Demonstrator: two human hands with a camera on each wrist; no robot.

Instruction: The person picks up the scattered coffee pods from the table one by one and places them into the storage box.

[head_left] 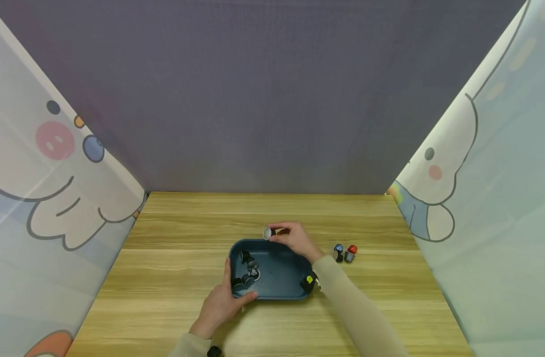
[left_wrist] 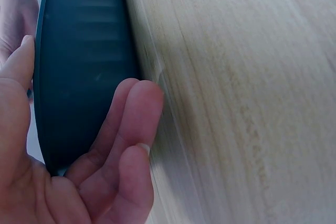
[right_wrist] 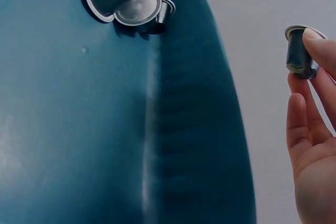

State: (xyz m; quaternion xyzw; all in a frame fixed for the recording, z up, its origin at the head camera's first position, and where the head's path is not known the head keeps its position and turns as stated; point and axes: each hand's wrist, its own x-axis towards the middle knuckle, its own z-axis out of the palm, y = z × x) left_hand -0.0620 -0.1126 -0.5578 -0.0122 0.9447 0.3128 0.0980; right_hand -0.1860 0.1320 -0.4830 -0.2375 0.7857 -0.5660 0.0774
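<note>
A dark coffee capsule (head_left: 269, 233) with a pale lid is pinched between the thumb and fingers of my right hand (head_left: 297, 240), just above the tray's far rim. The right wrist view shows this capsule (right_wrist: 298, 51) upright, lid upward. My left hand (head_left: 222, 299) holds the near left corner of the blue-green tray (head_left: 283, 272). Its thumb lies along the rim, and curled fingers (left_wrist: 139, 108) touch the outer wall in the left wrist view. Several dark capsules (head_left: 248, 281) lie jumbled inside the tray's left end, some with silver lids showing (right_wrist: 137, 8).
Right of the tray, on the wooden table (head_left: 178, 248), are a red-ended capsule (head_left: 351, 253) and a blue-ended capsule (head_left: 338, 249) close to a dark one. A grey panel (head_left: 263, 124) stands behind, with cartoon-print sheets (head_left: 40, 198) at both sides.
</note>
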